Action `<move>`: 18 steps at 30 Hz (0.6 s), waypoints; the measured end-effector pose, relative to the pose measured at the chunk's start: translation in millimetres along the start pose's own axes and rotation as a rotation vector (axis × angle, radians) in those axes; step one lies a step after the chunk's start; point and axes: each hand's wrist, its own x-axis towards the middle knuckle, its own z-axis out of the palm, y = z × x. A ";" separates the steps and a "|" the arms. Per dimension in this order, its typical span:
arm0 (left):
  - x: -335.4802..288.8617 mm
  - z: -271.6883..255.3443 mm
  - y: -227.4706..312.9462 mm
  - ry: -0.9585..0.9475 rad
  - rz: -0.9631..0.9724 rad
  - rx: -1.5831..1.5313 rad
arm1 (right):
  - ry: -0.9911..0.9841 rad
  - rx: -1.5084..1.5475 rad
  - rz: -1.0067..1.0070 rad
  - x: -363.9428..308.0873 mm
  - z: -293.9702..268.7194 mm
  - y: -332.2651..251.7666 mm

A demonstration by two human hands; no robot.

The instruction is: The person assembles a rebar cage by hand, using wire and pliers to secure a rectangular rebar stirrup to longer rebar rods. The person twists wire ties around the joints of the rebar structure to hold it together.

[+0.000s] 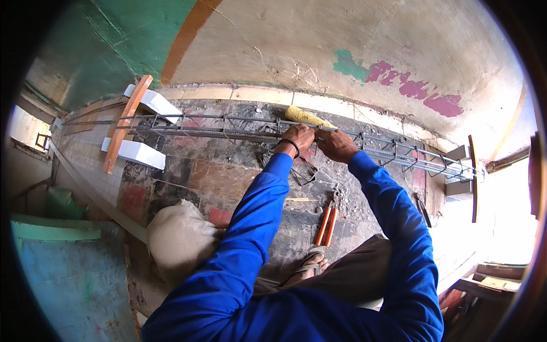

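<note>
Head view showed two hands, the left hand (299, 137) and right hand (337, 145), close together, fingers curled at the middle of one rebar cage (199, 132); what they clamped, if anything, could not be told. The cage's long axis ran left to right, its right end lower in view. Just beyond lay one yellow roll (307, 117); nearer the person, one pair of orange-handled pincers (325, 222). Leftward, one wooden bar (128, 122) crossed the cage's line beside two white blocks (137, 153).
</note>
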 end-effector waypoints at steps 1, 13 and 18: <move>-4.8 -0.3 11.4 0.256 -0.036 -0.176 | 0.002 0.015 0.019 -2.3 -2.9 3.7; -42.2 73.8 77.5 0.828 -0.447 -1.152 | 0.069 -0.045 -0.046 5.0 -2.9 8.1; -39.4 65.1 81.7 0.795 -0.475 -0.899 | 0.214 -0.029 0.024 -12.4 13.7 1.1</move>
